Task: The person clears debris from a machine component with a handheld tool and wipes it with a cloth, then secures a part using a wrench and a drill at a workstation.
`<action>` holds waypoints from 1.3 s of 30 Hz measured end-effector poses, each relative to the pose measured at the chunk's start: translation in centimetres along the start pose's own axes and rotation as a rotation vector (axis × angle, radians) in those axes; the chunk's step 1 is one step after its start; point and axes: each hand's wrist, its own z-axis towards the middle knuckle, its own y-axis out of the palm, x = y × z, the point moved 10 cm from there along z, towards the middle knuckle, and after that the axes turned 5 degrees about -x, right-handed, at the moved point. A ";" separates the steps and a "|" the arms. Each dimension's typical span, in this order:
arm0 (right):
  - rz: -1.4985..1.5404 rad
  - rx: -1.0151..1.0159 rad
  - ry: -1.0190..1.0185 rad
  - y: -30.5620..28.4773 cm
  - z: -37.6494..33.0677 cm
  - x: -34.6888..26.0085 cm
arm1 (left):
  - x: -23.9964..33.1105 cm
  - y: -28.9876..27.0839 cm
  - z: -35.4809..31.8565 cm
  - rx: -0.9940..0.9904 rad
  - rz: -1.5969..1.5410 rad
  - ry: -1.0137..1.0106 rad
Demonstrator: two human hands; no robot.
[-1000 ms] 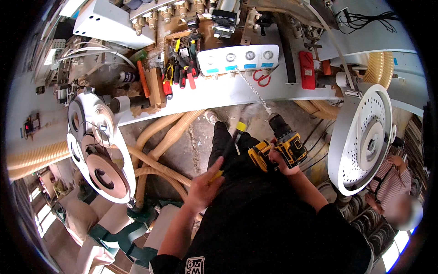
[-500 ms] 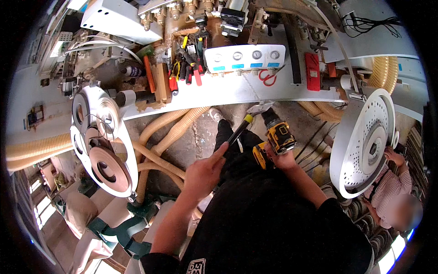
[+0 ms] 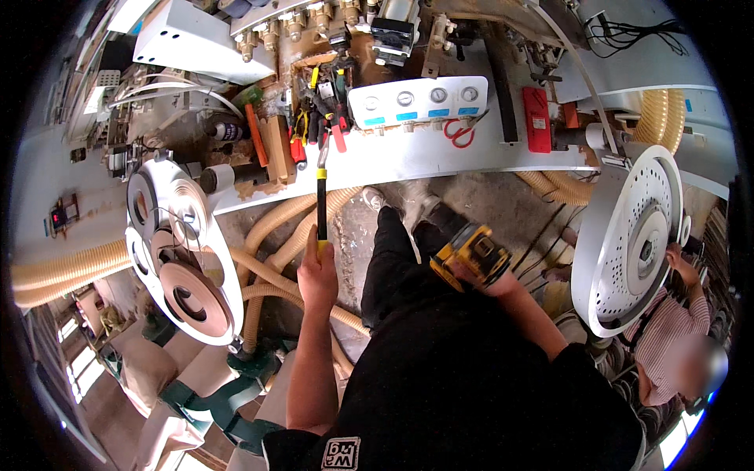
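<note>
Left hand (image 3: 316, 271) fingers clench a long yellow-and-black screwdriver (image 3: 321, 196), its tip beyond them among hand tools (image 3: 318, 125) on the cluttered desk (image 3: 408, 161). Right hand (image 3: 503, 284) grips a yellow drill (image 3: 471, 255) above the dusty floor (image 3: 503, 212).

Gauge panel (image 3: 418, 104): a long white plate at the rear of the machine's surface, carrying four round dial faces in a row, each with a small blue rectangular label beneath it. Red tag (image 3: 536, 119): an upright red rectangle just to the right of the panel, against the pale metal. Small display (image 3: 58, 217): a dark box with a red glow on the far-left wall. Spray can (image 3: 225, 131): lying left of the tool clutter, its wrap-around label white and purple. Shirt label (image 3: 340, 453): a white rectangular patch on the black garment, lower centre.
</note>
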 end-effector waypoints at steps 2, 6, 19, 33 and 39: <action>-0.016 0.062 0.024 -1.7 -0.5 1.7 | -1.3 0.0 -0.7 0.035 0.005 0.026; 0.288 0.183 -0.089 -3.2 -0.4 0.5 | -4.5 1.5 -2.5 -0.053 -0.192 -0.129; 0.625 0.216 0.212 -2.5 -1.1 4.9 | -6.2 6.3 0.7 -0.001 -0.334 -0.190; -0.422 0.105 0.098 0.5 3.3 -2.8 | -3.3 11.0 26.8 -0.056 -0.433 0.076; -0.034 0.162 0.096 0.3 5.0 -3.4 | 2.1 13.9 13.7 -0.439 -0.360 0.303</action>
